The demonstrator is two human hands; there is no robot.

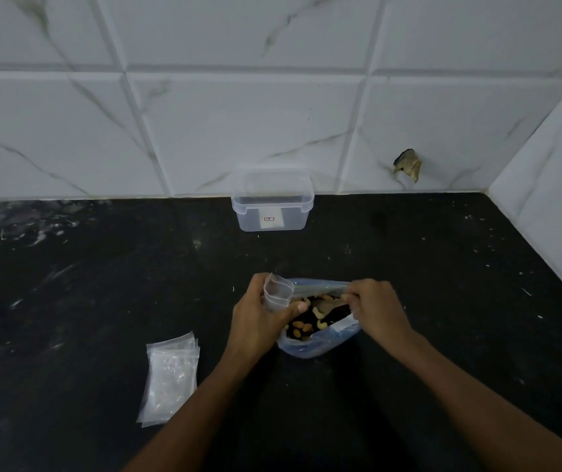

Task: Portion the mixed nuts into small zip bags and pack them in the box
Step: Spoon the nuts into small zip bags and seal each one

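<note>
Single head view, looking forward-down over counter toward tiled wall.

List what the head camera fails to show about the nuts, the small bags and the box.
- Mixed nuts: amount unknown; the big bag and both hands cover most.
- Small zip bag in the left hand: fingers hide its lower half, so contents unclear.
- Right hand: its fingertips are hidden at the big bag's rim.
- Stack of zip bags: count unreadable, overlapping.
- Box: label too small; inside hazy.
</note>
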